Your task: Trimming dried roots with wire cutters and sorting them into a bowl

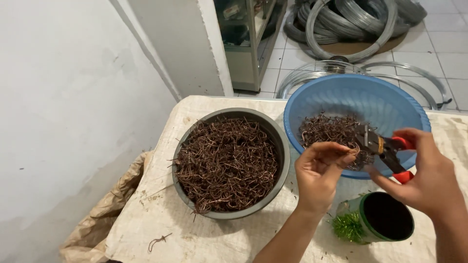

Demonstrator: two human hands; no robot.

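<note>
My right hand [429, 178] grips red-handled pliers [382, 148], their dark jaws pointing left over the near rim of a blue plastic basin [358, 92]. My left hand [319, 173] pinches a small brown wire piece [352, 152] right at the pliers' jaws. The blue basin holds a small heap of brown wire pieces [326, 130]. To its left stands a grey metal basin [280, 146] heaped with tangled brown wire pieces [226, 163].
A green can [385, 216] with green tinsel-like strands [347, 227] stands under my right hand. The table is covered with a white woven sack [156, 214]. Coils of grey steel wire [351, 19] lie on the tiled floor behind. A white wall runs along the left.
</note>
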